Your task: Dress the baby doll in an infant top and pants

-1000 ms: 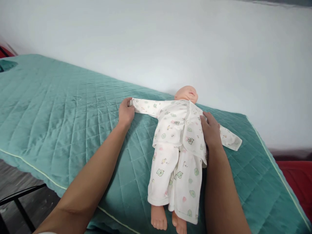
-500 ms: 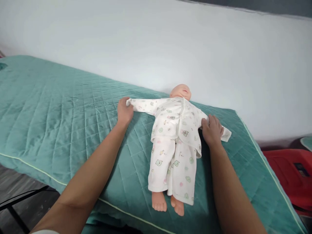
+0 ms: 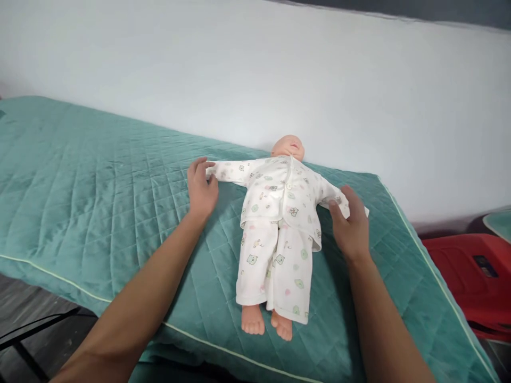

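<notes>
A baby doll (image 3: pixel 288 147) lies on its back in a white pyjama top (image 3: pixel 275 186) and matching trousers (image 3: pixel 275 266), printed with small animals. Its bare feet point toward me. The sleeves are spread to both sides. My left hand (image 3: pixel 202 186) is at the cuff of the left-hand sleeve (image 3: pixel 229 171), its thumb and fingers apart around the cuff's end. Over the right-hand sleeve (image 3: pixel 333 196) is my right hand (image 3: pixel 351 223), open, thumb and fingers spread. It hides part of that sleeve's lower end.
A green quilted cover (image 3: pixel 120 213) with pale piping lies under the doll. The white wall (image 3: pixel 239 69) rises just behind the doll's head. A red plastic chair (image 3: pixel 467 276) stands beyond the right edge, and a black metal bar (image 3: pixel 40 324) shows at lower left.
My right hand has loosened from the right-hand sleeve, its thumb and fingers spreading. The fingers of my left hand have opened at the cuff. The view has shifted slightly; the doll appears further left.
</notes>
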Action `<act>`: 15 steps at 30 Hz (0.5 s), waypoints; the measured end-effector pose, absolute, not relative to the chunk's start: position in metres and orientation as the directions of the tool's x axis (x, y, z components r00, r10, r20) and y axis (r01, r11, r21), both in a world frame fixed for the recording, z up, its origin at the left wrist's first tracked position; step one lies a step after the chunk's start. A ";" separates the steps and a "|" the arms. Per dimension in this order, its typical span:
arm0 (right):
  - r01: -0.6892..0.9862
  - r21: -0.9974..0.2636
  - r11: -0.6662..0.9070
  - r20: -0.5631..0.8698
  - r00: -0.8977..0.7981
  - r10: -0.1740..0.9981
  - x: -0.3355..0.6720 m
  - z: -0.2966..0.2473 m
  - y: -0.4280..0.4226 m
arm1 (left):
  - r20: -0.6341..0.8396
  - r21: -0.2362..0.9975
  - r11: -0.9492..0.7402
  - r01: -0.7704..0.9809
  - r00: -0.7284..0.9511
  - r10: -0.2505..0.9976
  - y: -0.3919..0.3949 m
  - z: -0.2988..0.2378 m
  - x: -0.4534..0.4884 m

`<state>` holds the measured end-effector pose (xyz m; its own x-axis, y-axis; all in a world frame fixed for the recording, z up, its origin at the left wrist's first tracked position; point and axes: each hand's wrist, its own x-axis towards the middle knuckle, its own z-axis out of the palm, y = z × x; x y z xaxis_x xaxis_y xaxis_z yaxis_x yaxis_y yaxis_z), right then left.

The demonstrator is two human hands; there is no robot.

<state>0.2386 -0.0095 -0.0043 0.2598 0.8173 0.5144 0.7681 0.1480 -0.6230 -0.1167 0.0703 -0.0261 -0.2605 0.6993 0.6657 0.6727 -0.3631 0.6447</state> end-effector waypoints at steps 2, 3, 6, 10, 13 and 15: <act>0.659 -0.681 0.319 0.532 0.146 0.834 0.213 0.003 -0.023 | 0.708 0.590 -0.460 0.663 -0.152 0.690 0.050 -0.020 -0.108; 0.612 -0.680 0.404 0.550 0.062 0.833 0.201 0.006 -0.029 | 0.720 0.563 -0.510 0.650 -0.084 0.689 0.039 -0.017 -0.103; 0.572 -0.565 0.595 0.582 -0.235 0.778 0.175 0.011 -0.045 | 0.710 0.523 -0.639 0.563 0.126 0.693 0.014 -0.011 -0.088; 0.656 -0.414 0.631 0.553 -0.369 0.747 0.166 0.011 -0.049 | 0.661 0.516 -0.734 0.441 0.341 0.669 -0.002 -0.004 -0.076; 0.653 -0.437 0.619 0.609 -0.292 0.738 0.169 0.010 -0.046 | 0.637 0.508 -0.773 0.380 0.438 0.634 -0.005 -0.001 -0.074; 0.641 -0.443 0.627 0.650 -0.252 0.717 0.172 0.009 -0.044 | 0.635 0.499 -0.790 0.357 0.470 0.613 -0.005 0.000 -0.074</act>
<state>0.1719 -0.0440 0.0092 -0.2516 0.7172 0.6498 0.6410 0.6265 -0.4434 -0.0738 -0.0053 0.0005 0.4697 0.6134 0.6350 0.3566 -0.7898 0.4991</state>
